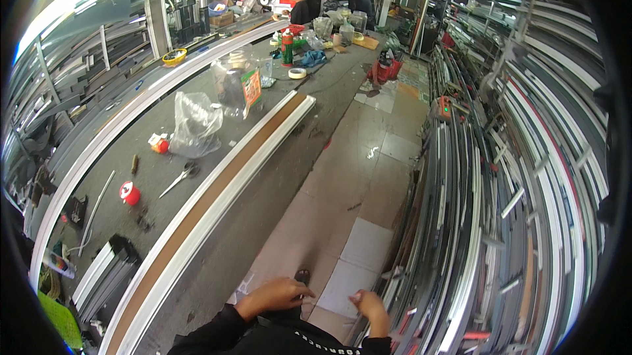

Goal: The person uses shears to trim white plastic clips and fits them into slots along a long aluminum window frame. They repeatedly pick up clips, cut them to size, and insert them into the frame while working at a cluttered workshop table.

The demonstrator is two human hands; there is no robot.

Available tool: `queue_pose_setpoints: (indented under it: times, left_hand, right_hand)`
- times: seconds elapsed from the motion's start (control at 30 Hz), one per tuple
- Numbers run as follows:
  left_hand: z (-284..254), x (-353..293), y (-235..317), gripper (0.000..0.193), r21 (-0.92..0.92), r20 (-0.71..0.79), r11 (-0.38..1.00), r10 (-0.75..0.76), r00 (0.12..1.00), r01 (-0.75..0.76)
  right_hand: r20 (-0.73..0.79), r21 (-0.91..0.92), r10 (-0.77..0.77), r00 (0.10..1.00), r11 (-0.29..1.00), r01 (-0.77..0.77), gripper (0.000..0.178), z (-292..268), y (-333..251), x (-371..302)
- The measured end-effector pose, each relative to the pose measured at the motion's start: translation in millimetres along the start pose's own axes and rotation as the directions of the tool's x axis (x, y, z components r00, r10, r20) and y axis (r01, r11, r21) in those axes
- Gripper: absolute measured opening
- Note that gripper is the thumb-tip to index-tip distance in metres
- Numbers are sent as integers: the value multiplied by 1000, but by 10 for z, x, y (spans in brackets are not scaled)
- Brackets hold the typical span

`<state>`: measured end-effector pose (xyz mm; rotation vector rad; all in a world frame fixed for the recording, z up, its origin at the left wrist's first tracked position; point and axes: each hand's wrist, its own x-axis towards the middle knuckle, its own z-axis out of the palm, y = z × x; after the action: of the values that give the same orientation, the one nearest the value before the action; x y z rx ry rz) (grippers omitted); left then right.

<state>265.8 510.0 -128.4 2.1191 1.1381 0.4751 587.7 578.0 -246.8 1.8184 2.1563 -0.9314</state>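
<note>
My left hand (276, 294) hangs in front of my body over the aisle floor, its fingers loosely stretched to the right and nothing seen in them. To the right, my right hand (371, 307) is curled closed near the rack side; whether it holds anything small is hidden. Neither hand touches the workbench. Closest to the left hand on the bench lies a long white profile with a brown strip (224, 180). Beyond it are scissors (179, 178) with a dark handle, a red cup-like container (130, 192) and a crumpled clear plastic bag (196, 125).
Long metal profiles fill the racks (553, 151) at right, with more stacked low beside the tiled aisle (359, 177). A roll of tape (297, 73), a spray can (287, 48) and a yellow bowl (174, 57) rest farther off. Two people (300, 9) are at the back.
</note>
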Motion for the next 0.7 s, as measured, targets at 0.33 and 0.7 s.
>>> queue_pose_setpoints:
  times: [0.33,0.7]
  left_hand:
    - [-1779,1502,-1026,29,170,-251,982,-38,967,82]
    - [-2376,2945,-1755,38,149,-526,903,-274,805,404]
  right_hand:
    - [344,-4,-301,889,947,322,51,-745,-1053,1761]
    - [236,81,-373,897,928,365,58,-2291,-384,3895]
